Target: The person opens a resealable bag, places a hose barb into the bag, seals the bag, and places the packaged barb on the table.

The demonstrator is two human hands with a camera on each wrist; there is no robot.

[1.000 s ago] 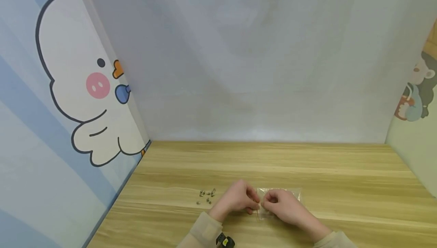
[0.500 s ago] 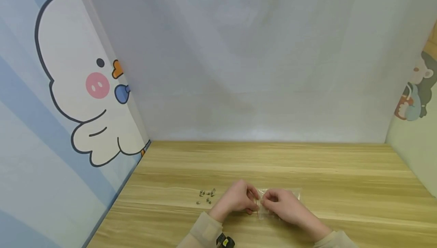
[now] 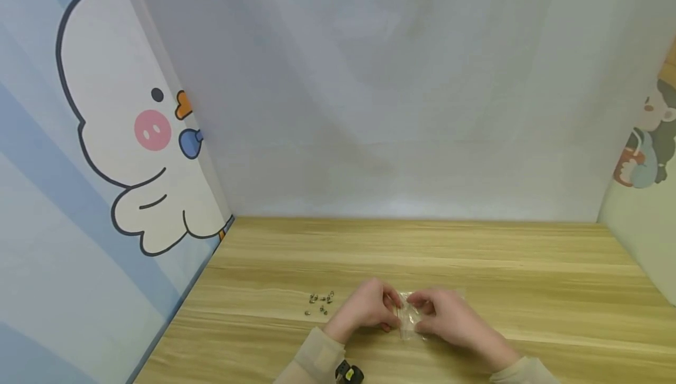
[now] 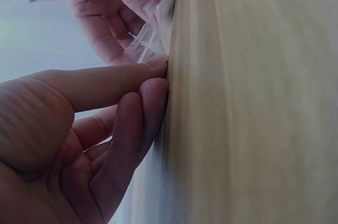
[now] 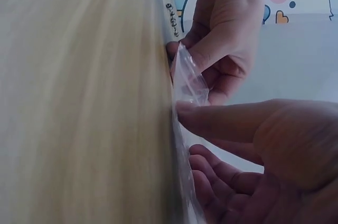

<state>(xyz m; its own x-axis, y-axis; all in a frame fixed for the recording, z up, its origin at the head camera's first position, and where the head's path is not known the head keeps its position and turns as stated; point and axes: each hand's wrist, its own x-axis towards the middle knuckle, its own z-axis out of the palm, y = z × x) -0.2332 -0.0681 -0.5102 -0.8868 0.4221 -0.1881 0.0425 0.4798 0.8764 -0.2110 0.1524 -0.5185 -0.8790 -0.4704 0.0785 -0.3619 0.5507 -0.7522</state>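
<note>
A clear zip bag with a red line along its mouth lies on the wooden table between the two hands. My left hand pinches the mouth edge between thumb and fingers, as the left wrist view also shows at the bag. My right hand is over the bag's other part, thumb and forefinger spread apart with film showing between them. In the right wrist view its thumb touches the raised, creased film. Several small metal screws lie loose left of the left hand.
A black object with a yellow mark shows beside the left sleeve at the table's near side. A plain pale backdrop stands behind the table. Printed cartoon panels border the left and right.
My right thumb and forefinger have parted from a pinch near the bag's mouth and spread over the film. The left hand keeps its pinch in nearly the same place.
</note>
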